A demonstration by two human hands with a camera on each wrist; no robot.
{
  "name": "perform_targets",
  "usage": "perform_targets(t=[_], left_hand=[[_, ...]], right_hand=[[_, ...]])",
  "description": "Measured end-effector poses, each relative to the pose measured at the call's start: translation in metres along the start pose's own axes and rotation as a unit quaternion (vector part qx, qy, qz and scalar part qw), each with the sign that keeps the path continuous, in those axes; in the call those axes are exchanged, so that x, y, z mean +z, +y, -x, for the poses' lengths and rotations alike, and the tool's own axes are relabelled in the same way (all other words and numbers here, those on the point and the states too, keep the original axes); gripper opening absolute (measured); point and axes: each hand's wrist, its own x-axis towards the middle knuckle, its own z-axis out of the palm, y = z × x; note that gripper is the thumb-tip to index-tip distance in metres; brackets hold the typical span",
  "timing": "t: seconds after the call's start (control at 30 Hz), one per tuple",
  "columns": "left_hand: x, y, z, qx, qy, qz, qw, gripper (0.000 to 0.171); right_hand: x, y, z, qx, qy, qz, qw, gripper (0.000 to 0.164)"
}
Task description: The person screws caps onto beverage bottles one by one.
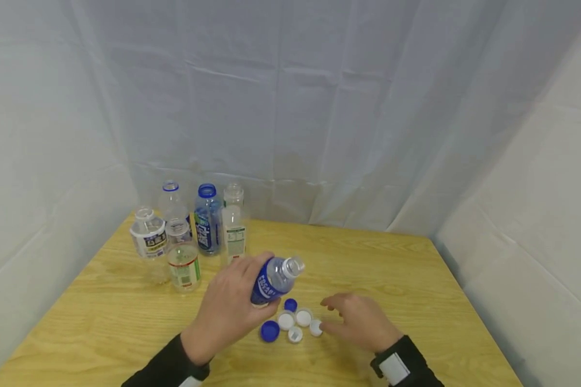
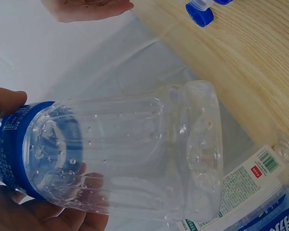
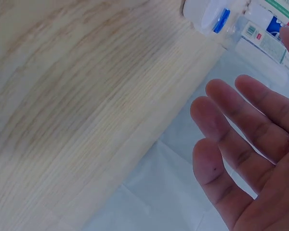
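Pale grey creased sheeting (image 1: pixel 290 118) surrounds a yellowish wood-grain table (image 1: pixel 392 269); two forearms in black sleeves (image 1: pixel 167 365) come in over its near side, both cut off by the lower edge; the left hand (image 1: pixel 232 298) slants up and inward with its back to the head camera, while the right hand (image 1: pixel 360 321) extends from the other side, fingers pointing leftward and slightly bent; the left hand is clamped round a clear plastic bottle with a blue wraparound label (image 1: pixel 271 279), holding it tilted above the table, neck to the right; its lower body is hidden by that hand in the head view, though the left wrist view shows its base and inner droplets, with the neck out of frame; the right hand's fingers are apart and hold nothing; at the table's left stand six empty-looking plastic bottles (image 1: pixel 184 269), the rear ones partly covered; below the held bottle lie two round blue plastic caps (image 1: pixel 269 331) and four round white plastic caps (image 1: pixel 295 335); the right thumb overlaps the rightmost white one, and whether they touch I cannot tell.
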Motion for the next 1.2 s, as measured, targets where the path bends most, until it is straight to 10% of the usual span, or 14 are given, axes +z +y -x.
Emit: perform_targets(t=[0.47, 1.2], left_hand=[[-0.001, 0.003, 0.002, -0.011, -0.028, -0.002, 0.9995, 0.081], [0.004, 0.001, 0.01, -0.033, -0.055, 0.002, 0.9979, 0.081]], right_hand=[[0.016, -0.01, -0.007, -0.011, -0.071, -0.024, 0.997, 0.042], [0.02, -0.01, -0.009, -0.045, -0.054, -0.012, 0.997, 0.026]])
